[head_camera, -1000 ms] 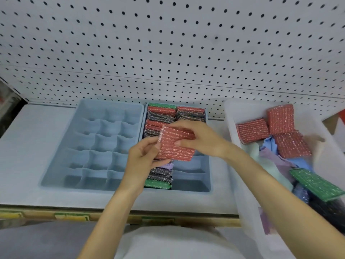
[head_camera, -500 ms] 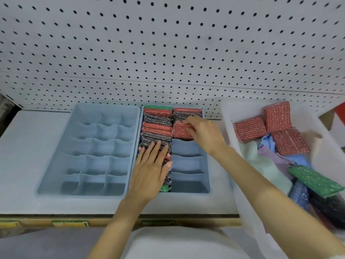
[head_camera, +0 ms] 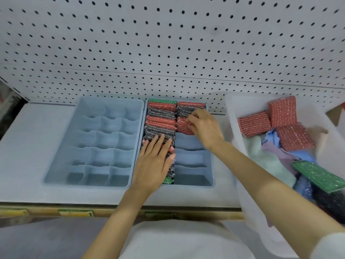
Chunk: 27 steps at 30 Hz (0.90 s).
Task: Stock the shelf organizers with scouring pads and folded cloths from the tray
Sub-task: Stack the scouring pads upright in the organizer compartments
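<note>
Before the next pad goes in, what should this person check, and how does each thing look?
1. Is the red pad seated in its slot: cannot tell; the right hand grips it and hides its edge.
2. Is the left row of pads held down: ok; the left hand lies flat on it.
3. Room in the right row of the organizer: ok; three slots nearer the person show bare floors.
4. Stock in the tray: ok; red pads, a green pad and cloths lie there.
5. Right hand free to fetch more: not ok; it holds the red pad.
</note>
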### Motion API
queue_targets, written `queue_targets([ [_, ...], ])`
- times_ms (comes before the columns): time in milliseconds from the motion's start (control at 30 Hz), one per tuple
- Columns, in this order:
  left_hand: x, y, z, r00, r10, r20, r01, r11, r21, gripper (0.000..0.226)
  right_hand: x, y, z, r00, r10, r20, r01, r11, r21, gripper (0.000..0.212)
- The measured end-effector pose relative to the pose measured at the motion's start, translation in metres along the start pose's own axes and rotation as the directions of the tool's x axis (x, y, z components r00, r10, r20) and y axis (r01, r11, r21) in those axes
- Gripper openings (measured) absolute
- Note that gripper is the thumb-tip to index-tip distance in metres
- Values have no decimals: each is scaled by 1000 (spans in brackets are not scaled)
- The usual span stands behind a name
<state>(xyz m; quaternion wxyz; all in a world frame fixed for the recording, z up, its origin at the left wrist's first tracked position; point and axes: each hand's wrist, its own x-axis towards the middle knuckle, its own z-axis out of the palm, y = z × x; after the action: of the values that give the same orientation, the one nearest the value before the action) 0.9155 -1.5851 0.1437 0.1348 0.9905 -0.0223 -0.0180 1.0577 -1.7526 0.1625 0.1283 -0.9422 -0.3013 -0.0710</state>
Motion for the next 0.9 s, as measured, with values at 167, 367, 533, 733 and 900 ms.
queue_targets([
  [167, 0, 0, 0, 1000, -11, -2, 11, 1000, 14, 65, -7, 4, -21, 997, -29, 72, 32, 999, -39, 37],
  [367, 0, -1, 1, 1000, -4, -10, 4, 1000, 30, 69, -14, 5, -21, 971, -47, 234, 76, 991, -114, 44],
  [533, 0, -1, 1, 1000, -10, -3, 10, 1000, 25, 69, -8, 8, -15, 955, -52, 292, 89, 990, -113, 45],
  [733, -1, -1, -1, 1000, -12, 21, 11, 999, 36, 72, -9, 5, -18, 923, -1, 385, 23, 998, -53, 60],
  [900, 6, 24, -25, 997, -45, -59, 45, 999, 0, 69, -24, 3, -59, 988, 131, 85, -152, 933, 327, 34],
])
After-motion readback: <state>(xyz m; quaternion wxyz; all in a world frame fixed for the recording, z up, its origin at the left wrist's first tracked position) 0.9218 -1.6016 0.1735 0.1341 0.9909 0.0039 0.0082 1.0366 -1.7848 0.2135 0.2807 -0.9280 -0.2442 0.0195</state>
